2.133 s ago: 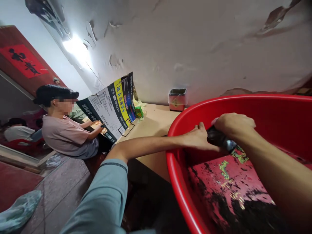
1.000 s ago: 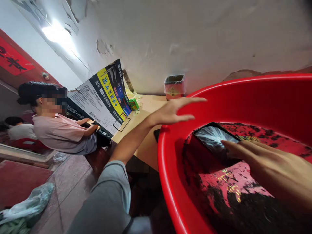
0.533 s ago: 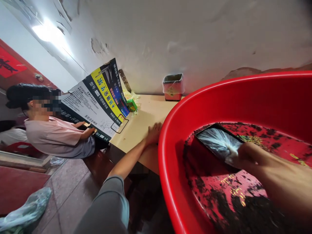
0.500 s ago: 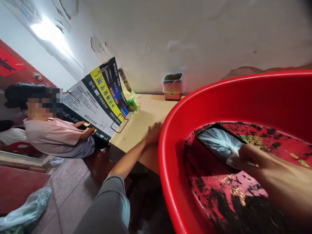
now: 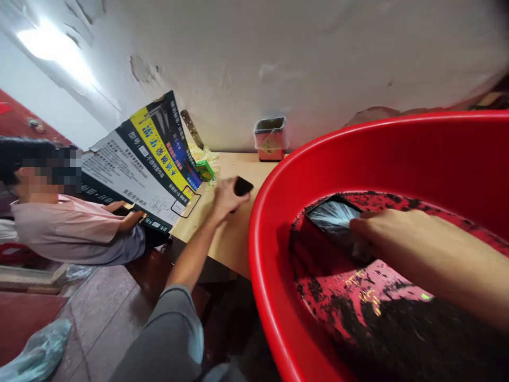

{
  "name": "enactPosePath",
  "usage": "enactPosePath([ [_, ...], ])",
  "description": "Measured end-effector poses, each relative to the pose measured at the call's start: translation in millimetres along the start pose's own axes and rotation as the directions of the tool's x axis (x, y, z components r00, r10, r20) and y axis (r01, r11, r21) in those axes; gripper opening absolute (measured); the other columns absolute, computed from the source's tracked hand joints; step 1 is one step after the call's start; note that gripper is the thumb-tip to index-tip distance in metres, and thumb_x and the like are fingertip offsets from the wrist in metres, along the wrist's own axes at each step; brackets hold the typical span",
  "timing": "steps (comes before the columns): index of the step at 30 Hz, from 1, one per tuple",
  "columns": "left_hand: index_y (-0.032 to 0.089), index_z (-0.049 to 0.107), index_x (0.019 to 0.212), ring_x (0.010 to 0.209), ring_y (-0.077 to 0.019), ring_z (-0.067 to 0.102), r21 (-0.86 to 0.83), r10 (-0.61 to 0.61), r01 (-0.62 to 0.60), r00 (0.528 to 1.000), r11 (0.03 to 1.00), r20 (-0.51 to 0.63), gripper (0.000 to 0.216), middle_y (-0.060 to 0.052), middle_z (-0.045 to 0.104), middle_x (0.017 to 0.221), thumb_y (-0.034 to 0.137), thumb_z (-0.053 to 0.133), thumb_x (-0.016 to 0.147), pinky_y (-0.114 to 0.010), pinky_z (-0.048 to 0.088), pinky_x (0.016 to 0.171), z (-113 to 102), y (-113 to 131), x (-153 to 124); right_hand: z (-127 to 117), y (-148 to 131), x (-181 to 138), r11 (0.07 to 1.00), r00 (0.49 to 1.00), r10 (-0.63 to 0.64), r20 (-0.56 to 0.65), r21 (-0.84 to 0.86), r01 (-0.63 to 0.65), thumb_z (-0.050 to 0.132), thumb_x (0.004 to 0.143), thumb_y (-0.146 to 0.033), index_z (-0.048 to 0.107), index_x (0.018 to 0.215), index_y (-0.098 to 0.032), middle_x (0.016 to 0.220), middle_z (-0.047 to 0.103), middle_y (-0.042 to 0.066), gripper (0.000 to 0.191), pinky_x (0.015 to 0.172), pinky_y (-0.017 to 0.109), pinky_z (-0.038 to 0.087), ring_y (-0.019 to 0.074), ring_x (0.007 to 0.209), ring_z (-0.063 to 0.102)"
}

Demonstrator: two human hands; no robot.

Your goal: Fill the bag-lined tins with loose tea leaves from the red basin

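A large red plastic basin [image 5: 264, 233] fills the right side, with dark, loose, soil-like stuff [image 5: 429, 329] on its floor. Inside it, my right hand [image 5: 374, 231] is closed on the gathered part of a clear plastic bag [image 5: 334, 216], which lies across a black-rimmed rectangular box. The fingertips are partly hidden behind the hand. Over the tan table, just left of the basin, my left hand [image 5: 230, 197] grips a small black object [image 5: 242, 187]. Its rounded dark end shows; its kind is unclear.
A small bin with a plastic liner [image 5: 271, 139] stands on the table [image 5: 234, 162] by the wall. A printed cardboard sheet [image 5: 139, 164], a green box [image 5: 204, 171] and a flat holed metal piece [image 5: 191, 129] are farther left. Another person [image 5: 75, 228] sits beyond the cardboard.
My left hand has risen from the table beside the basin and now has a black object in it. My right hand and the bag have shifted slightly left in view.
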State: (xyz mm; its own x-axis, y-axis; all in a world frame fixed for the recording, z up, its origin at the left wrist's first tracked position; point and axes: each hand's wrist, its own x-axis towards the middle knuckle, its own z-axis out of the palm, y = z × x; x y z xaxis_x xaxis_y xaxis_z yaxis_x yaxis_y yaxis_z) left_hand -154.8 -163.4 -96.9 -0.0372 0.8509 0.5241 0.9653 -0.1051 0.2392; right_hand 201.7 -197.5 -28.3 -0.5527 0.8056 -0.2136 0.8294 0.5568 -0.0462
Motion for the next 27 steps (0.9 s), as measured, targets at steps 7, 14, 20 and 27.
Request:
enactPosePath([
  [7, 0.022, 0.058, 0.151, 0.150, -0.0387, 0.043, -0.409, 0.624, -0.482, 0.686, 0.775, 0.374, 0.083, -0.010, 0.054, 0.156, 0.059, 0.074, 0.078, -0.059, 0.031, 0.124, -68.6, 108.8, 46.6, -5.8, 8.2, -3.8, 0.984, 0.984, 0.135, -0.113, -0.103, -0.147, 0.071, 0.090, -0.032, 0.068, 0.120, -0.011, 0.118, 0.069, 0.018, 0.037, 0.064, 0.029, 0.043, 0.0325, 0.100, 0.070],
  [14, 0.024, 0.047, 0.161, 0.150, -0.0398, 0.041, -0.643, 0.874, -0.613, 0.181, 0.459, 0.452, 0.097, -0.014, 0.045, 0.165, 0.051, 0.080, 0.074, -0.056, 0.028, 0.128, 13.6, 187.6, 46.6, 22.7, 50.9, 9.6, 0.590, 0.914, 0.167, 0.370, 0.705, -0.394, 0.074, 0.081, -0.029, 0.066, 0.131, -0.021, 0.102, 0.074, 0.006, 0.051, 0.058, 0.026, 0.056, 0.0185, 0.076, 0.070],
  [20, 0.013, 0.030, 0.168, 0.148, -0.0466, 0.038, -0.600, 0.921, -0.718, 0.155, 0.353, 0.357, 0.117, -0.026, 0.038, 0.166, 0.076, 0.069, 0.078, -0.063, 0.027, 0.123, 50.4, 176.9, 36.0, 37.5, 76.3, 15.5, 0.248, 0.919, -0.116, 0.378, 0.907, -0.341, 0.079, 0.076, -0.021, 0.078, 0.113, -0.021, 0.099, 0.079, 0.007, 0.037, 0.073, 0.027, 0.063, 0.0194, 0.083, 0.075],
  [27, 0.012, 0.019, 0.171, 0.144, -0.0473, 0.041, -0.542, 0.933, -0.784, 0.128, 0.303, 0.336, 0.116, -0.028, 0.038, 0.166, 0.073, 0.063, 0.082, -0.061, 0.034, 0.116, 44.3, 180.8, 23.0, 35.1, 107.3, 12.0, 0.239, 0.881, -0.257, 0.397, 0.910, -0.340, 0.072, 0.083, -0.022, 0.077, 0.113, -0.013, 0.106, 0.082, 0.007, 0.032, 0.089, 0.026, 0.058, 0.0173, 0.096, 0.078],
])
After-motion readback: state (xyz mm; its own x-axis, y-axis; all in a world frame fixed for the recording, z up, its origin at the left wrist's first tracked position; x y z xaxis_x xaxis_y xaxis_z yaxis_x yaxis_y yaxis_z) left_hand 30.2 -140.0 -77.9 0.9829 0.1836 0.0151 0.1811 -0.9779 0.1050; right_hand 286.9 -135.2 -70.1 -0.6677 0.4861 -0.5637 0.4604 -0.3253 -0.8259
